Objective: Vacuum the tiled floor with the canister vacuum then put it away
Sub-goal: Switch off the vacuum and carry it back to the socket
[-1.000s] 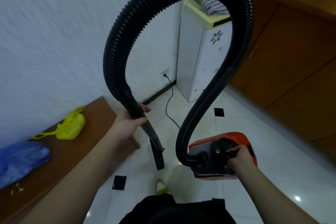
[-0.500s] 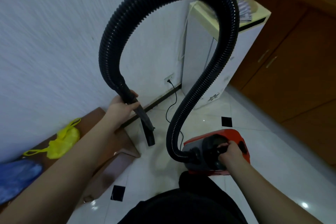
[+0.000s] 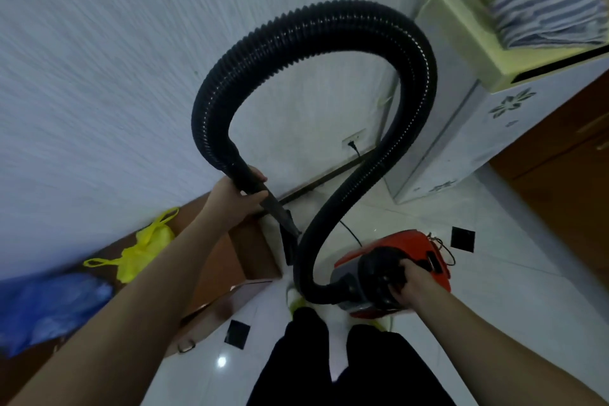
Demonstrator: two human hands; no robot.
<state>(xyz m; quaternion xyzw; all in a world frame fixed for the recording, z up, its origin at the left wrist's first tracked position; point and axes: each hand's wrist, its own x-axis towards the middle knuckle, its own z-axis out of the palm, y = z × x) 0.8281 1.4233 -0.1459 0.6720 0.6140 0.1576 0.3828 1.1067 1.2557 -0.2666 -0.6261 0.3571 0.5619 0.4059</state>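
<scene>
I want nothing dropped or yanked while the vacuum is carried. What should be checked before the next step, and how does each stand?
1. Left hand has a firm grip on the hose end: ok.
2. Right hand holds the red canister by its top handle: ok.
3. Canister lifted off the tiled floor: ok, it appears carried.
4. Power cord unplugged: not ok, a plug sits in the wall outlet; whether it is the vacuum's, cannot tell.
5. Nozzle clear of the wooden bench: cannot tell.
</scene>
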